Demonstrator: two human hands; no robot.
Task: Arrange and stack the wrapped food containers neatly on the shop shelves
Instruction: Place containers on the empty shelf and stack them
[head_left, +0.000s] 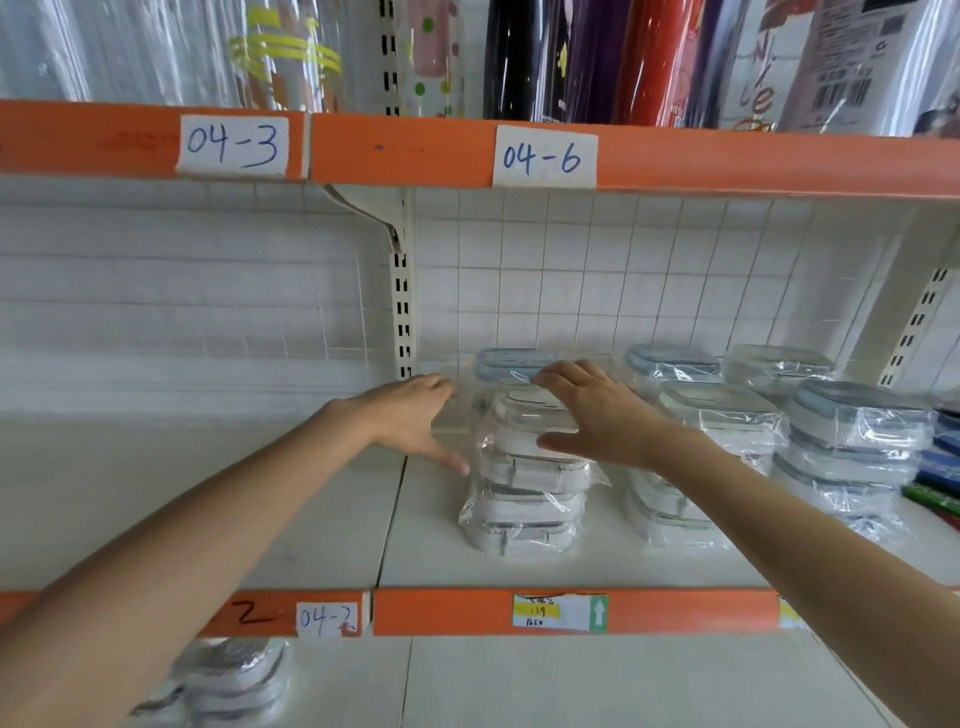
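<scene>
At frame centre, the right hand (597, 415) lies spread-fingered on the grey stack (524, 478) — left hand (415, 421) loose, holding nothing; square the edges gently.

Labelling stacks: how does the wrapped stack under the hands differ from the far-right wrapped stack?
The grey-lidded wrapped container stack stands leftmost, with the right hand on its top; the blue-lidded wrapped container stack stands at the right, untouched. Lid trim: pale grey versus blue-grey. Both are clear-wrapped rounded containers on the white shelf.
</scene>
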